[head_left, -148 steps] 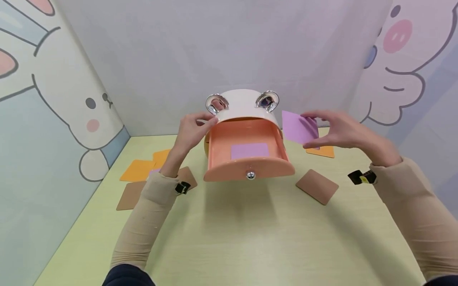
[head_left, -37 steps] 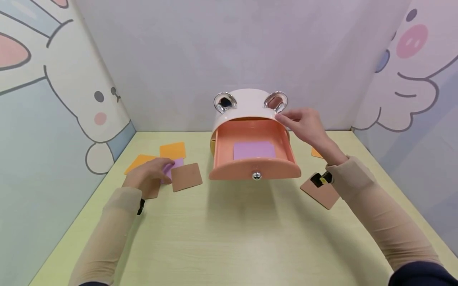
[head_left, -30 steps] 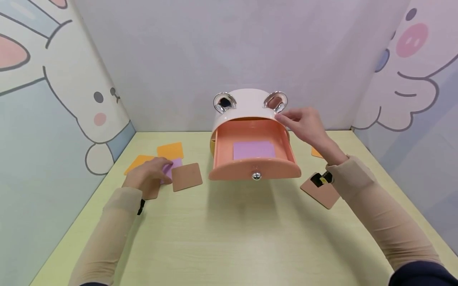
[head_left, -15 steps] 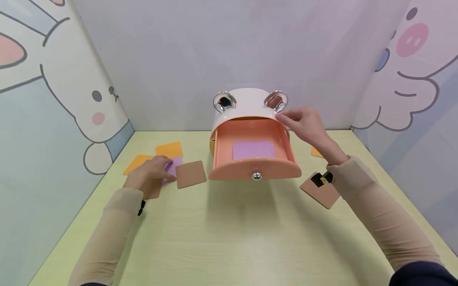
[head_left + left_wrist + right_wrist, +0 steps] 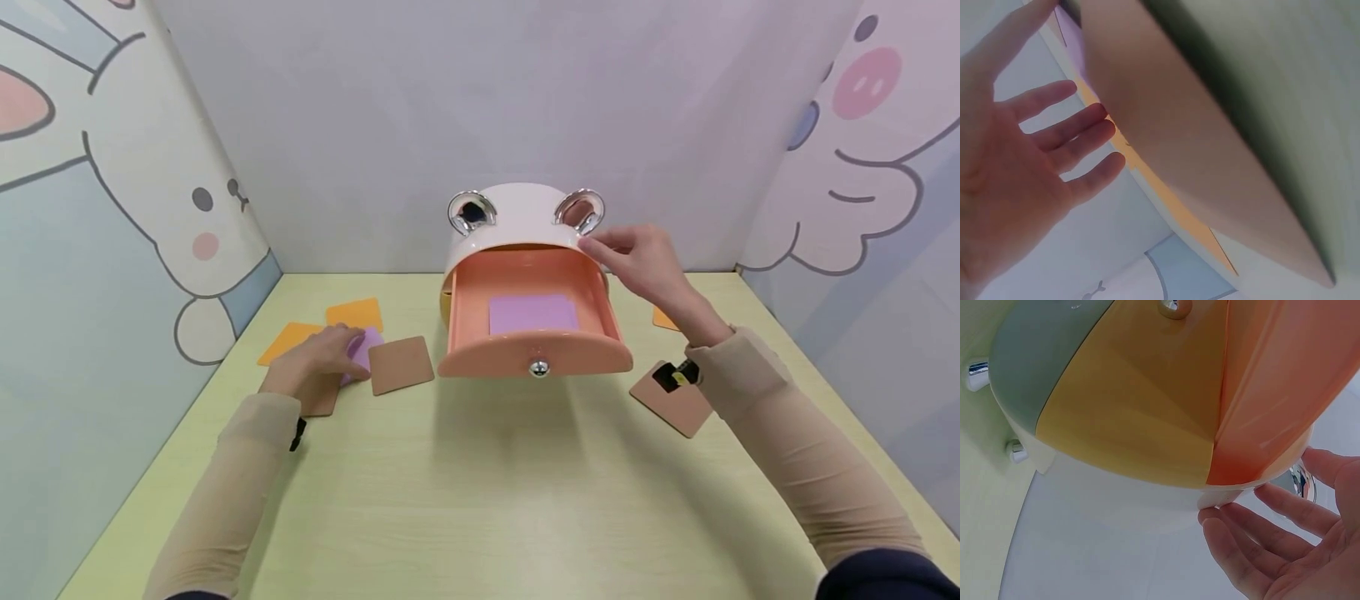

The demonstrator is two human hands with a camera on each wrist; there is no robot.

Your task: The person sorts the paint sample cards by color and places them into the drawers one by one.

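Table (image 5: 495, 508) bears the purple card (image 5: 367, 347) beneath your loosely spread left hand (image 5: 313, 360); likely light, bendable: pinch opposite edges. Relaxed right hand (image 5: 643, 265) touches cabinet (image 5: 521, 218).

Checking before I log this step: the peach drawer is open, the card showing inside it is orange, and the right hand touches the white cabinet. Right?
Not quite: the card showing inside the drawer is purple, not orange, as the head view shows. The peach drawer is open, and the right hand touches the white cabinet.
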